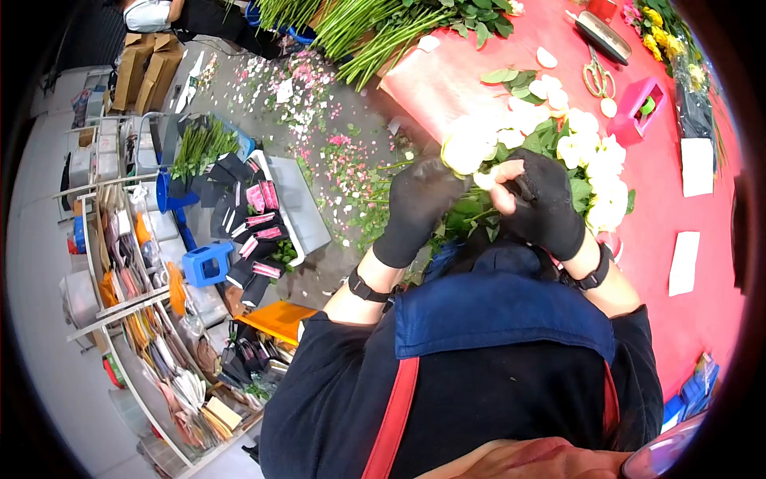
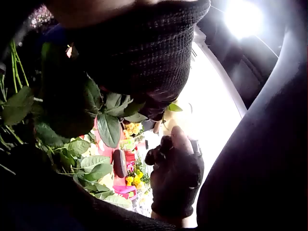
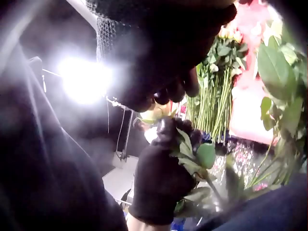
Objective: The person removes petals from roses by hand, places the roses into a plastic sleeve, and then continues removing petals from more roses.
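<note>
In the head view, a cream rose (image 1: 467, 145) stands at the fingers of both black-gloved hands. My left hand (image 1: 427, 198) grips its leafy stem (image 3: 211, 185) just below the bloom; the glove hides part of the stem. Bare fingertips of my right hand (image 1: 549, 195) are bent at the lower side of the bloom, pinching a pale petal (image 1: 483, 181). The right wrist view shows the rose head (image 3: 159, 113) between the two hands. More cream roses (image 1: 594, 160) with green leaves lie beyond my right hand on the red-covered table (image 1: 638, 271).
Scissors (image 1: 597, 80), a dark oblong object (image 1: 604, 38) and a pink holder (image 1: 641, 112) lie across the table. Bundled green stems (image 1: 383, 40) hang over its far edge. Petals and leaves litter the floor (image 1: 311, 120). Shelving (image 1: 120, 263) stands at left.
</note>
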`<state>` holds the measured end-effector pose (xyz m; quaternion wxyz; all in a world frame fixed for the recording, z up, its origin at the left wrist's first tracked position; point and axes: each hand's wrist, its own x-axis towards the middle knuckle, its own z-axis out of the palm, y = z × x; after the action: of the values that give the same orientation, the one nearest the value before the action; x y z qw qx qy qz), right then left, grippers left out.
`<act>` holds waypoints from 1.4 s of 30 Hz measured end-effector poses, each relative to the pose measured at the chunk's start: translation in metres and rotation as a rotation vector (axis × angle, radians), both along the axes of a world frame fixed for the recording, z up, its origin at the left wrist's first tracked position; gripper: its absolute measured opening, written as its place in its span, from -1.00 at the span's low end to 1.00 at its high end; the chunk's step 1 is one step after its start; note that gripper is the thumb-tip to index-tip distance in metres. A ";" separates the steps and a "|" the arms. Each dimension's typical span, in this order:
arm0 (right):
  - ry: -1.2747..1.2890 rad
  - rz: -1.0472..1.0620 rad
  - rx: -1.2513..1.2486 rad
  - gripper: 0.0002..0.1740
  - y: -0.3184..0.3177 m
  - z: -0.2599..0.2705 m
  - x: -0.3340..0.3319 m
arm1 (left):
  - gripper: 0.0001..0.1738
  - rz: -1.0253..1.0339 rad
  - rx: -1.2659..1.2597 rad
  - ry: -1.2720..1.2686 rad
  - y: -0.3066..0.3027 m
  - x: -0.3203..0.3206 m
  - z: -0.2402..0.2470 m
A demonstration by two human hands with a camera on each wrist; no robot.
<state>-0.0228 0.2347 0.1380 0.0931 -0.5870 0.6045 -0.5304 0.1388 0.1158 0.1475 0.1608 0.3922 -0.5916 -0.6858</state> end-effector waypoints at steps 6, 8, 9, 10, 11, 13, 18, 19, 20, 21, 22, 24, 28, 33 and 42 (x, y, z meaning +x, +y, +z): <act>-0.080 -0.025 0.022 -0.79 0.003 0.032 0.000 | -0.66 -0.044 -0.216 0.040 0.004 -0.003 -0.011; -0.104 -0.070 0.044 -0.82 -0.001 0.024 0.000 | -0.65 -0.101 -0.277 0.008 0.004 -0.004 -0.019; -0.115 -0.090 0.054 -0.83 -0.002 0.021 0.000 | -0.64 -0.126 -0.308 -0.007 0.003 -0.005 -0.019; -0.124 -0.117 0.080 -0.83 -0.002 0.020 0.001 | -0.62 -0.165 -0.364 -0.024 0.003 -0.007 -0.010; -0.122 -0.100 0.121 -0.83 -0.001 0.019 0.000 | -0.62 -0.155 -0.361 0.013 0.003 -0.007 -0.014; -0.119 -0.065 0.202 -0.82 0.002 0.017 -0.002 | -0.61 -0.137 -0.357 0.086 0.001 -0.007 -0.023; -0.312 -0.151 0.137 -0.81 -0.001 0.022 0.005 | -0.62 -0.115 -0.373 0.064 0.006 -0.001 -0.026; -0.322 -0.172 0.098 -0.80 -0.002 0.022 0.005 | -0.62 -0.113 -0.398 0.071 0.006 0.000 -0.030; -0.278 -0.165 0.091 -0.79 -0.003 0.020 0.003 | -0.61 -0.135 -0.447 0.049 0.005 0.001 -0.032; -0.233 -0.159 0.083 -0.77 -0.005 0.014 0.001 | -0.61 -0.157 -0.496 0.028 0.004 0.002 -0.033; -0.189 -0.154 0.076 -0.75 -0.006 0.009 0.000 | -0.61 -0.179 -0.544 0.006 0.004 0.002 -0.033; -0.322 -0.145 0.177 -0.74 -0.005 0.006 0.003 | -0.61 -0.163 -0.621 0.068 0.006 -0.003 -0.031; -0.403 -0.076 0.354 -0.76 -0.002 0.020 0.001 | -0.62 -0.144 -0.551 0.116 0.005 -0.005 -0.031; -0.165 -0.117 0.155 -0.84 -0.004 0.011 0.001 | -0.64 -0.108 -0.490 0.008 0.008 -0.006 -0.013; -0.292 -0.132 0.132 -0.85 -0.002 0.010 0.004 | -0.67 0.014 -0.398 0.112 0.011 -0.014 -0.006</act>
<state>-0.0189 0.2331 0.1475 0.1832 -0.4555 0.6553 -0.5741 0.1247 0.1269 0.1415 0.2723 0.3182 -0.7028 -0.5751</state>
